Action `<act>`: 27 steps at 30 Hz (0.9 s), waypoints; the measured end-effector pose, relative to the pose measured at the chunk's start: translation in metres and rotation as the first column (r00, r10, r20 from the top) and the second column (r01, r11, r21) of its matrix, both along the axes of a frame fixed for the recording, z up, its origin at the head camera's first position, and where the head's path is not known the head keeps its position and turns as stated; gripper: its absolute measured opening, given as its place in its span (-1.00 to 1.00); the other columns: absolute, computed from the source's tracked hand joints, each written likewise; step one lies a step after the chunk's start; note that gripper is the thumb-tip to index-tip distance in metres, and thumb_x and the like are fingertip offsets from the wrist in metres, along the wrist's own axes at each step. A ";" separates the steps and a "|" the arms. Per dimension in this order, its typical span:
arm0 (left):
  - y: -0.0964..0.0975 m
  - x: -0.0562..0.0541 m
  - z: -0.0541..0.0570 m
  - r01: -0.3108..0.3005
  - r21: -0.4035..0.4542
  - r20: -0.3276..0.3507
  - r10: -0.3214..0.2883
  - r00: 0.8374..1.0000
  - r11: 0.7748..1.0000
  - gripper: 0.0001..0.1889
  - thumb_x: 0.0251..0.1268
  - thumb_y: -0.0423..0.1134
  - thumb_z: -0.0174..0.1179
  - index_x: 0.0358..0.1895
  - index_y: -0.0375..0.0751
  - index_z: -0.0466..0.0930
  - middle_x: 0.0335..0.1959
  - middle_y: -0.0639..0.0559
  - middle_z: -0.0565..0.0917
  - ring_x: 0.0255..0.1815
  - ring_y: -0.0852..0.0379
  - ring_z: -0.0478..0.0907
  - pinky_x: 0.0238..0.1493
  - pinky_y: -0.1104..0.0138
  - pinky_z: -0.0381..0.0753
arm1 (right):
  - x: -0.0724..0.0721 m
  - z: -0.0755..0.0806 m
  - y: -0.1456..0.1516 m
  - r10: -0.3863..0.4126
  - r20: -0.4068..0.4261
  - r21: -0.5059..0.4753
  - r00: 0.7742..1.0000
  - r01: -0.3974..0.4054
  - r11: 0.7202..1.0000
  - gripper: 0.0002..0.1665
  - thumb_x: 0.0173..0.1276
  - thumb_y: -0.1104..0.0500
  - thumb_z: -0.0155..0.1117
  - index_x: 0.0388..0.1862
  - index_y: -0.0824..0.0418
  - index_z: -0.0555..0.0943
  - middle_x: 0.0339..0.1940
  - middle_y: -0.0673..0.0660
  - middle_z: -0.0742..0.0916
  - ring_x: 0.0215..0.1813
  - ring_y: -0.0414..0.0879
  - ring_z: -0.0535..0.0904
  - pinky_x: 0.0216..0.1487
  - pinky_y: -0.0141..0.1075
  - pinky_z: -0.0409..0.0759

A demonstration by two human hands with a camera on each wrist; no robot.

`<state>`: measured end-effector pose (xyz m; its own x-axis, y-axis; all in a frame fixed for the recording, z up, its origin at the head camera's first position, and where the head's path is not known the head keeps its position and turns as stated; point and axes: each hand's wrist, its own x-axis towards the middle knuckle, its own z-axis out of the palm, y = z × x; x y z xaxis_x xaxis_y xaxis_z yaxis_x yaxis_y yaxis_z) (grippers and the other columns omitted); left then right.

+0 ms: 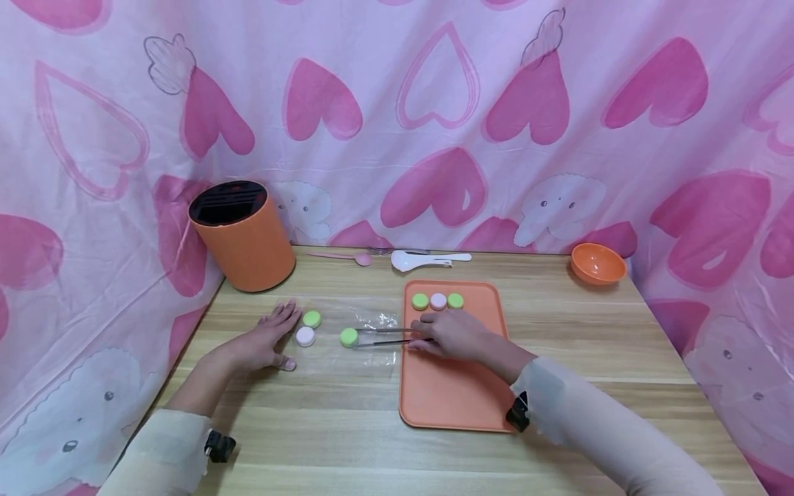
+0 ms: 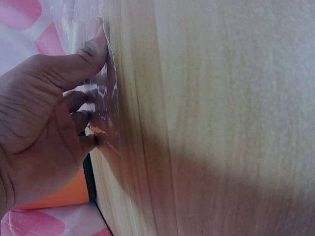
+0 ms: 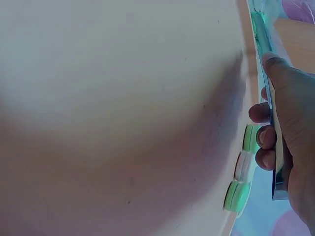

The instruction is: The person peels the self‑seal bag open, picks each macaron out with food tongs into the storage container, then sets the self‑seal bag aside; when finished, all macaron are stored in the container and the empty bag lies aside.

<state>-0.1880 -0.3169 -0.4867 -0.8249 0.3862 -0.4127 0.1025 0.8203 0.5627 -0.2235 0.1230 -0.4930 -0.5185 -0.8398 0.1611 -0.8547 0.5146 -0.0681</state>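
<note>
Wood-grain table (image 1: 310, 427) under everything. Orange tray (image 1: 453, 393) right of centre, probably kept close so tongs don't travel far. Clear plastic (image 1: 372, 313) just left of it, sheet or bag, can't tell. Left hand (image 1: 263, 341) rests on its left end, fingers spread, likely to stop it sliding. Right hand (image 1: 455, 334) grips metal tongs (image 1: 387, 330) over tray, so the tips reach the plastic. Macaron row (image 1: 438, 302), green-pink-green, along tray's far edge, presumably to save space. Pink macaron (image 1: 305, 336) and spare green macaron (image 1: 312, 319) near left hand. Target green macaron (image 1: 349, 337) on the plastic at the tong tips; clamped or not, can't tell.
</note>
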 end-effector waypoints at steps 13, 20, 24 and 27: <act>0.000 0.000 0.001 -0.003 0.004 0.004 0.003 1.000 1.000 0.23 0.32 -0.05 0.58 0.82 -0.31 -0.12 0.87 -0.33 -0.34 0.85 -0.45 -0.54 0.78 -0.41 -0.42 | -0.001 -0.003 -0.012 0.012 0.005 -0.010 1.000 -0.012 1.000 -0.74 0.64 -0.18 0.39 -0.07 -0.05 0.77 -0.23 -0.11 0.81 -0.28 -0.24 0.71 -0.30 -0.33 0.72; 0.001 0.001 0.002 -0.006 0.004 0.008 0.006 1.000 1.000 0.24 0.32 -0.04 0.57 0.83 -0.30 -0.13 0.87 -0.33 -0.35 0.86 -0.44 -0.55 0.78 -0.41 -0.43 | -0.001 -0.002 0.000 0.014 -0.051 -0.056 0.999 -0.017 0.998 -0.73 0.60 -0.13 0.44 0.00 0.00 0.82 -0.19 -0.11 0.85 -0.25 -0.22 0.79 -0.25 -0.24 0.80; 0.001 0.001 0.002 0.001 0.009 -0.003 -0.001 1.000 1.000 0.23 0.33 -0.05 0.57 0.82 -0.32 -0.13 0.87 -0.35 -0.34 0.85 -0.46 -0.54 0.77 -0.43 -0.42 | -0.002 -0.001 0.009 0.009 -0.067 -0.079 0.998 -0.014 0.997 -0.75 0.60 -0.13 0.45 -0.13 0.01 0.76 -0.27 -0.13 0.81 -0.33 -0.24 0.72 -0.37 -0.26 0.73; 0.001 0.000 0.002 0.004 0.012 -0.008 -0.004 1.000 1.000 0.23 0.33 -0.05 0.57 0.82 -0.34 -0.13 0.87 -0.36 -0.33 0.85 -0.47 -0.53 0.77 -0.44 -0.42 | -0.003 0.000 0.017 0.015 -0.092 -0.105 0.996 -0.025 0.994 -0.75 0.58 -0.10 0.48 -0.18 0.02 0.73 -0.32 -0.13 0.76 -0.36 -0.24 0.65 -0.44 -0.29 0.66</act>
<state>-0.1876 -0.3161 -0.4851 -0.8264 0.3944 -0.4018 0.1102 0.8132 0.5715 -0.2262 0.1398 -0.4925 -0.4808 -0.8257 0.2949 -0.8699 0.4913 -0.0427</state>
